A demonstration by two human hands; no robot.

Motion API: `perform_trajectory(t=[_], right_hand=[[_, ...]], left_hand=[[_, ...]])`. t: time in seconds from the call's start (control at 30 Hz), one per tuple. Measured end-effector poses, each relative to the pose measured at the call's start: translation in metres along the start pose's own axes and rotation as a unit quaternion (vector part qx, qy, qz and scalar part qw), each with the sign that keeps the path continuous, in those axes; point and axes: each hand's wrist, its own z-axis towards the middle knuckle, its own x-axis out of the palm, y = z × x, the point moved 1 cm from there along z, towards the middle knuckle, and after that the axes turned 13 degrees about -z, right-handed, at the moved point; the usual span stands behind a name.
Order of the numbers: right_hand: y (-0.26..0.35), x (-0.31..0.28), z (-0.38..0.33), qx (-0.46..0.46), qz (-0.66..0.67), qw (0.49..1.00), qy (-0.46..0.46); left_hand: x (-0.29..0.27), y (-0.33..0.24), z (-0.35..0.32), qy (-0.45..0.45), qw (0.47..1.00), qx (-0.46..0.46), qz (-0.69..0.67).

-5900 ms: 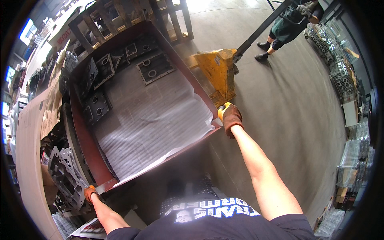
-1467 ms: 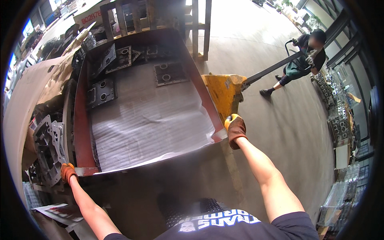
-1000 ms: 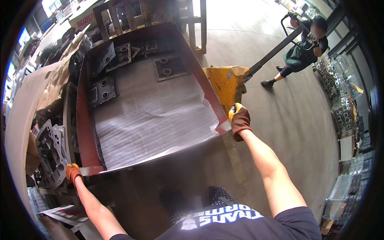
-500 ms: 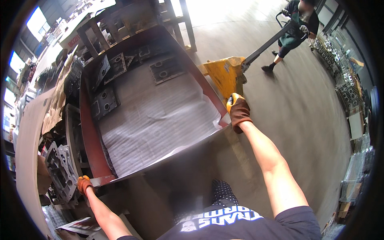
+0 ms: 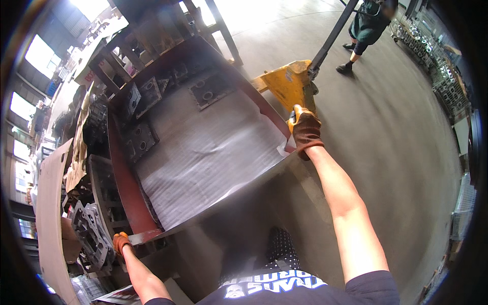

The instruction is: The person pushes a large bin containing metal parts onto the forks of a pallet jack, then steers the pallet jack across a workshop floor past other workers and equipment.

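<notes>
Red steel crate (image 5: 124, 188) sits straight ahead, spanning between both arms. Left hand (image 5: 121, 243), orange-gloved, clamps the near-left corner of the crate rim. Right hand (image 5: 305, 131), brown glove, fingers wrapped over the near-right corner of the same rim. Inside: wrinkled grey liner sheet (image 5: 203, 162) covers the floor, grey cast metal parts (image 5: 207, 91) lie along the far and left walls. Yellow pallet jack (image 5: 287, 84) is just beyond the right hand, its handle held by another person (image 5: 368, 25) further out on the concrete floor (image 5: 401, 152).
</notes>
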Motion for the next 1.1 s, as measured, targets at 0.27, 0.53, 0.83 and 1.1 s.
perform_trajectory(t=[0.27,0.53,0.83,1.1], right_hand=[[0.011,0.009,-0.013,-0.006,-0.082,0.995,-0.054],[0.023,0.016,-0.031,-0.019,-0.091,0.989,-0.115],[0.042,0.036,-0.043,-0.037,-0.002,0.981,-0.192],[0.050,0.040,-0.057,-0.024,-0.059,0.974,-0.216]], left_hand=[[-0.016,-0.004,0.017,0.068,0.997,-0.026,-0.040],[0.012,-0.013,0.067,-0.071,0.657,-0.233,-0.713],[0.089,0.014,0.130,-0.031,0.994,-0.068,0.081],[0.023,-0.005,0.122,-0.071,0.673,-0.262,-0.688]])
